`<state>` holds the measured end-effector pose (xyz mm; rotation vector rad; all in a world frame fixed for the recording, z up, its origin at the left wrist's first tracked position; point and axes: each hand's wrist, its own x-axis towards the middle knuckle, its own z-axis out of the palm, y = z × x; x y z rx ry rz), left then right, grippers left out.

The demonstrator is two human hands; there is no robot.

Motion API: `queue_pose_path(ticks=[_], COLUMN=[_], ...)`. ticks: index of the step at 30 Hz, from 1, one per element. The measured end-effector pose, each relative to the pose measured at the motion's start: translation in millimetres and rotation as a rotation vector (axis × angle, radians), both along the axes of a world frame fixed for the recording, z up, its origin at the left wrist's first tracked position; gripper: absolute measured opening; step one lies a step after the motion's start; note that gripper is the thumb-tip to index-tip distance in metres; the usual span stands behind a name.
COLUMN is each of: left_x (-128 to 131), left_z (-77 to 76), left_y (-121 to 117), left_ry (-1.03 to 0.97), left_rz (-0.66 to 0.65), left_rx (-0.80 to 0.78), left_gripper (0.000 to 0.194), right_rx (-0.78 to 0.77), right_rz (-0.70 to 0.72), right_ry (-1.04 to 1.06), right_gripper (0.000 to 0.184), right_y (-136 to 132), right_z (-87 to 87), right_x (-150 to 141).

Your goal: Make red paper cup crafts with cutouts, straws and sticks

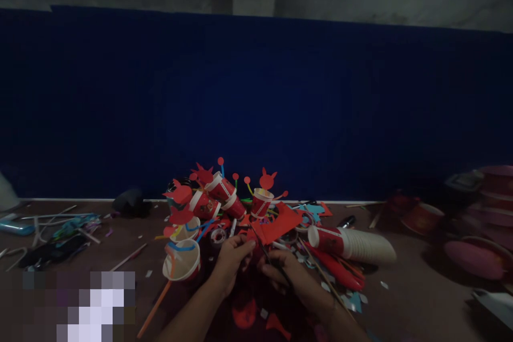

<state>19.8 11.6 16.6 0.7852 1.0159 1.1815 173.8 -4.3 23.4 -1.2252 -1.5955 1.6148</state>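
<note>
My left hand (233, 262) is closed, thumb against fingers, at a piece of red paper (250, 233) beside its fingertips. Its grip is partly hidden in shadow. My right hand (282, 270) is wrapped round dark scissors (269, 257), the thin blades pointing up and left toward the left hand. Just beyond both hands lies a larger folded red sheet (282, 223). Below them, red paper cut-outs (244, 313) rest on the dark table. To the left stand paper cups (182, 262) with bent straws in them.
Decorated red cups (262, 203) with paper faces and straw arms cluster at the back. A tape roll (218, 236) sits among them. At right lies a stack of cups (364, 244), with paper scraps (355, 302) nearby. A blue panel (256, 96) rises behind the table.
</note>
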Motion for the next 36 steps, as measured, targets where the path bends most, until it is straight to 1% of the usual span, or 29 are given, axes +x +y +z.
queue_pose_path(ticks=[6,13,16,21,26,31,34,36], left_x=[2,2,2,2,1,1,2,2], left_z=[0.2,4.3,5.9,7.4,7.6,5.9,5.1,5.4], left_y=[-2,-6,-6,-6,-6,-6,-6,-6], left_ry=[-0.003,-0.012,-0.023,-0.024,-0.024,-0.021,-0.016,-0.008], left_rz=[0.004,-0.065,-0.066,-0.066,-0.062,-0.042,-0.031,-0.032], left_rx=[0.019,0.047,0.036,0.007,0.013,-0.014,-0.015,-0.013], left_gripper=[0.036,0.032,0.031,0.029,0.03,0.031,0.031,0.03], right_rx=[0.027,0.029,0.023,0.047,0.03,0.032,0.032,0.025], right_rz=[-0.009,0.026,0.003,-0.02,-0.018,-0.041,-0.032,-0.012], right_ry=[0.026,0.063,0.054,0.024,0.028,-0.002,-0.018,0.008], right_gripper=[0.039,0.043,0.045,0.04,0.038,0.035,0.035,0.036], right_y=[-1,-1,-2,1,2,4,4,3], right_z=[0.7,1.7,1.6,-3.7,-6.4,-12.8,-11.2,-8.3], right_x=[0,-2,-3,-2,-1,-1,-1,-1])
